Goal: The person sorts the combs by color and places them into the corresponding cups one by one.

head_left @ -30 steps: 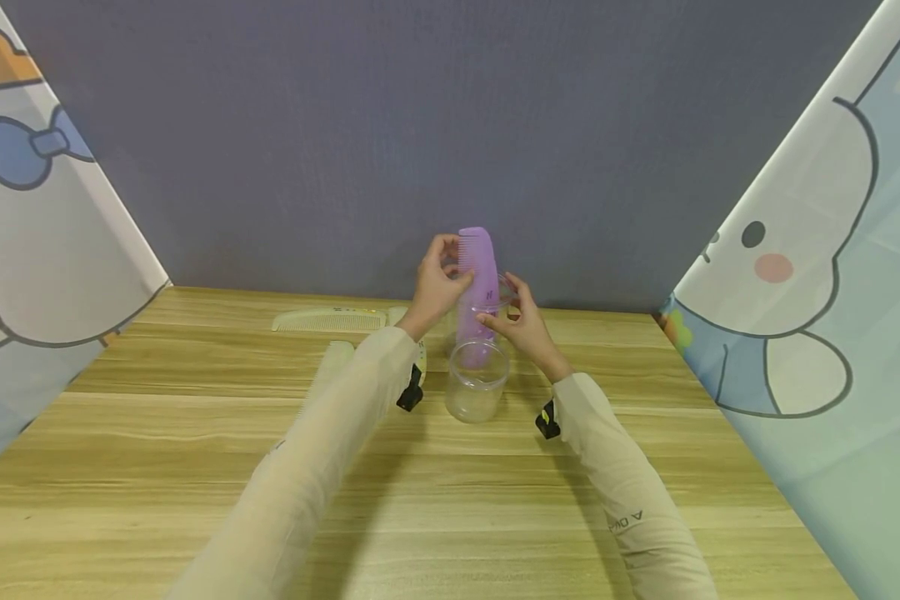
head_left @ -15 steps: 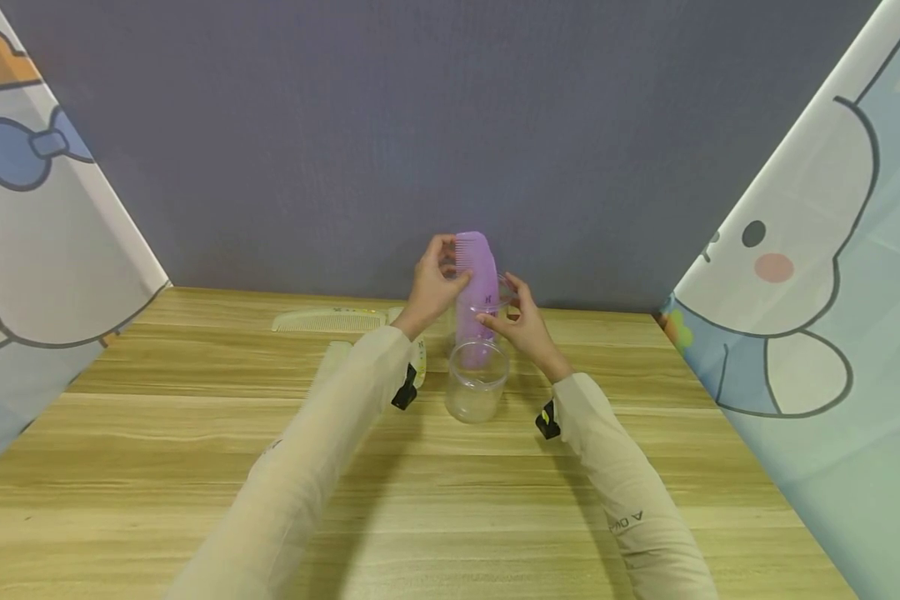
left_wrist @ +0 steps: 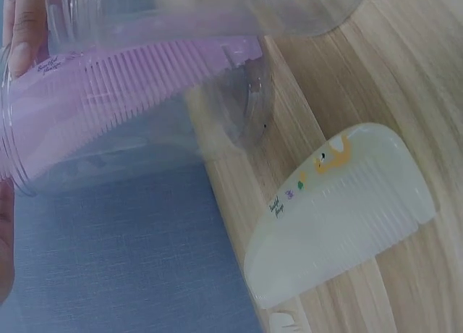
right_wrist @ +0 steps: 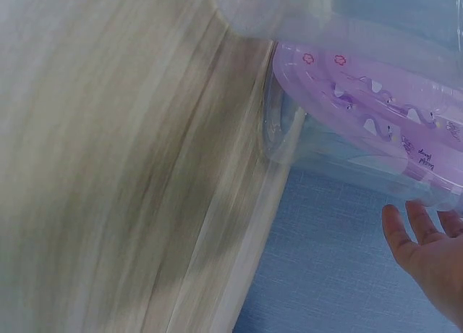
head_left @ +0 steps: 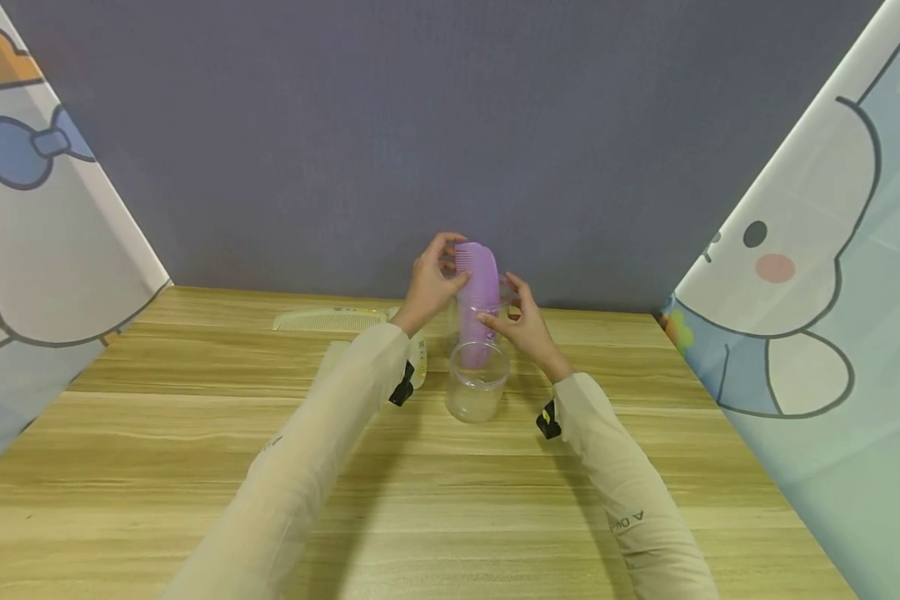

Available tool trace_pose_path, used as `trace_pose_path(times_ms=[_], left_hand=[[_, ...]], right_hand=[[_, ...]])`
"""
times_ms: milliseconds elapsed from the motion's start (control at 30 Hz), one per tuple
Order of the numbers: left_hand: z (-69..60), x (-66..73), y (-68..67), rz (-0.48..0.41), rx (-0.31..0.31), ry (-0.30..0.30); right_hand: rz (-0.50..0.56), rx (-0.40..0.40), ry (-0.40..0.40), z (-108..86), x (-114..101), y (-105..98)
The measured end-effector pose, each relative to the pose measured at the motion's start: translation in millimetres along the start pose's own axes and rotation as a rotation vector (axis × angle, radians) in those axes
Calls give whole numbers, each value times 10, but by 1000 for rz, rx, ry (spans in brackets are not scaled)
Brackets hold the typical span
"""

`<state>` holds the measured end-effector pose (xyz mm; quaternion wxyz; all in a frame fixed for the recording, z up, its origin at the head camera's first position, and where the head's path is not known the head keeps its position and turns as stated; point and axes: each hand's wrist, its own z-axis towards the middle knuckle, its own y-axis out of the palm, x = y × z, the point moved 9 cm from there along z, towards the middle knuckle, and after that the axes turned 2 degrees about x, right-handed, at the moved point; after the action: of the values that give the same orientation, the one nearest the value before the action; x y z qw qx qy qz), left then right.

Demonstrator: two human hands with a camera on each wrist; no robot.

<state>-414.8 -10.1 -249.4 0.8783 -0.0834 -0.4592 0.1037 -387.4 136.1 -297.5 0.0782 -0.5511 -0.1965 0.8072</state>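
My left hand (head_left: 429, 287) pinches the upper part of a purple comb (head_left: 478, 271), which stands upright with its lower part inside a clear jar (head_left: 506, 292). My right hand (head_left: 528, 332) holds this jar near its rim, thumb in front. In the right wrist view two purple combs (right_wrist: 376, 116) overlap inside the jar, and my right hand (right_wrist: 434, 268) has its fingertips at the rim. The left wrist view shows the purple comb's teeth (left_wrist: 123, 79) through the clear wall. A second clear jar (head_left: 471, 402) stands directly in front.
Left of the jars, pale cream combs lie on the wooden table (head_left: 450, 517): one along the back (head_left: 330, 320), one partly under my left sleeve (head_left: 333, 358), and one with a printed pattern (left_wrist: 340, 217) beside the jars. A dark wall (head_left: 345, 150) rises behind.
The purple comb in my left hand has sunk lower into the back jar, and that hand and forearm have shifted slightly left. My right hand and both jars have stayed where they were.
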Motion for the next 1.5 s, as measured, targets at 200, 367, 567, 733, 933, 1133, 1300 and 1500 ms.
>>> trace_pose_path(times_ms=[200, 367, 567, 733, 933, 1133, 1300, 1500], left_hand=[[19, -41, 1, 19, 0, -9], [43, -87, 6, 36, -2, -32], [52, -153, 73, 100, -87, -84], [35, -193, 123, 133, -158, -118], [26, -216, 137, 120, -186, -135], [15, -216, 160, 104, -206, -144], [7, -212, 150, 88, -208, -140], [3, -221, 106, 73, -211, -135]], right_hand=[[3, -5, -1, 0, 2, 4], [2, -9, -2, -1, 1, 10], [-3, -3, -3, 2, -7, 1], [-12, -2, -2, 1, -13, 3], [-13, -5, 10, -5, -3, 3], [-14, -9, 14, -9, -2, 2], [-15, -12, 11, -9, 0, 4], [-18, -19, 21, -9, -11, 8]])
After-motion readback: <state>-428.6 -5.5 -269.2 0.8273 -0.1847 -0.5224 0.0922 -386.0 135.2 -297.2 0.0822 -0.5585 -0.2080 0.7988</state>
